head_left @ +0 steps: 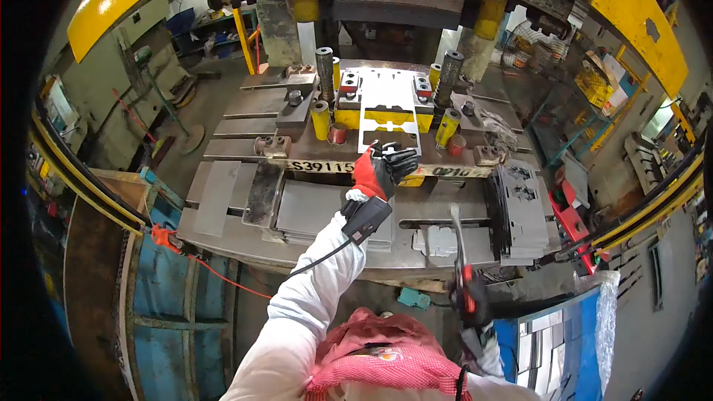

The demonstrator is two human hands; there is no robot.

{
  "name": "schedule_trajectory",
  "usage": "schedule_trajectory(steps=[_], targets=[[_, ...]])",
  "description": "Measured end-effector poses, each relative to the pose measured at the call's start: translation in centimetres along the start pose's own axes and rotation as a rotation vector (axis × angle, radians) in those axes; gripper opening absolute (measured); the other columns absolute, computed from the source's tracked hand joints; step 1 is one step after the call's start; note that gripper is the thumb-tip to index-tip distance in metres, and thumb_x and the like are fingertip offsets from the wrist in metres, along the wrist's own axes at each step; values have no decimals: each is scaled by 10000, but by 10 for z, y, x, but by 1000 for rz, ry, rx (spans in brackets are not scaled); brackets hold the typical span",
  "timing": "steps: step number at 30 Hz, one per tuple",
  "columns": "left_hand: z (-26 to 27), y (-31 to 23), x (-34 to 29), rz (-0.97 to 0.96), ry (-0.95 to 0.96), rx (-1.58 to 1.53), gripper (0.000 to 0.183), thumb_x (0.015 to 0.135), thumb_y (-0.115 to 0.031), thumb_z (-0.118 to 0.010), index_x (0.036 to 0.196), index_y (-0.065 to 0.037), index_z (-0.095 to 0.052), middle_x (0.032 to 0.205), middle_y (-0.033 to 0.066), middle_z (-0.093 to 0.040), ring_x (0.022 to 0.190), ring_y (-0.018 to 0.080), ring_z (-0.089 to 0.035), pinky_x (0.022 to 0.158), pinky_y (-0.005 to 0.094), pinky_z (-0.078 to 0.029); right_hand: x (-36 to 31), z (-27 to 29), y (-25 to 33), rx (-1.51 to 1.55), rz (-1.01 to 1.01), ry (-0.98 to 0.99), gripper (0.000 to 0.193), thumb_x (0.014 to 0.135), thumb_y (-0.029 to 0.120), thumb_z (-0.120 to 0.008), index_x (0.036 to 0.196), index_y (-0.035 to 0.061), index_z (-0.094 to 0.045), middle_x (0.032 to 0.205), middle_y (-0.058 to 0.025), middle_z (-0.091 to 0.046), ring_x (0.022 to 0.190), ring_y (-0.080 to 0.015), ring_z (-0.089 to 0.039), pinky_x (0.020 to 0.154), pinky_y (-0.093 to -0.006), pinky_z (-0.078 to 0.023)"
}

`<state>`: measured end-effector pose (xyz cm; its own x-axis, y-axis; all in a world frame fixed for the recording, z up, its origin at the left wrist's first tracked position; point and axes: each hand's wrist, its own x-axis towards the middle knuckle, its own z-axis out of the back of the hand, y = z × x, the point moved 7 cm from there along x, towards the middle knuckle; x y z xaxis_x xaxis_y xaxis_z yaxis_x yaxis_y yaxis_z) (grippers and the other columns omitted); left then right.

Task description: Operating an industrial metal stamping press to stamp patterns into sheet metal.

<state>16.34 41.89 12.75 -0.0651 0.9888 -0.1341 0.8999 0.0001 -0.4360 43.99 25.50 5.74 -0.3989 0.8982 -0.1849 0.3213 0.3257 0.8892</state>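
Observation:
My left hand (385, 171), in a red and black glove, reaches to the press die. Its fingers close on the near edge of a flat sheet metal part (388, 120) with cut-out openings. That part lies over the die (349, 116) between the guide posts. Low on the right, my right hand (473, 304), in a dark glove, is closed round a long metal tool with a red handle (469, 282). The grey tip of the tool points away from me, above the front of the press bed; its exact kind is unclear.
A stack of flat sheets (319, 212) lies at the front left of the bed, and stacked metal parts (522, 215) stand at the right. Steel guide posts (324, 74) flank the die. Small metal pieces (436, 241) lie near the front edge. A blue bin (587, 334) stands lower right.

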Motion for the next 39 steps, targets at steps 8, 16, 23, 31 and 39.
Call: schedule_trajectory(steps=[8,16,23,31,39], targets=[[5,1,5,-2,12,-26,471,878,-380,-325,1050,27,-487,995,260,-567,858,348,-596,761,406,-509,-91,9,-46,52,-156,-321,359,801,348,-528,998,50,-487,761,-98,-600,507,-164,-527,435,-270,-406],[-2,0,1,-2,-24,-54,462,878,-371,-311,1054,29,-459,1013,272,-553,892,370,-582,778,437,-498,-120,15,-61,30,-140,-343,397,794,341,-532,1031,29,-469,764,-122,-604,466,-170,-526,395,-262,-410],[-1,1,4,26,15,-83,468,871,-377,-314,1036,38,-455,1022,275,-547,905,380,-574,783,446,-493,-130,24,-72,-8,-221,-355,415,794,349,-515,1059,32,-480,789,-146,-611,473,-167,-540,402,-263,-424],[-2,0,5,34,69,-90,486,870,-365,-314,1076,57,-437,1044,278,-535,940,387,-556,828,453,-467,-120,19,-64,148,-150,-360,417,781,356,-531,1062,53,-479,808,-146,-610,516,-163,-551,424,-259,-428],[-5,-2,0,39,-50,-43,523,880,-370,-241,1091,72,-424,1044,286,-533,936,388,-559,809,460,-475,-110,23,-64,155,-143,-314,431,767,343,-555,1082,63,-466,828,-137,-609,515,-165,-540,433,-266,-425]])
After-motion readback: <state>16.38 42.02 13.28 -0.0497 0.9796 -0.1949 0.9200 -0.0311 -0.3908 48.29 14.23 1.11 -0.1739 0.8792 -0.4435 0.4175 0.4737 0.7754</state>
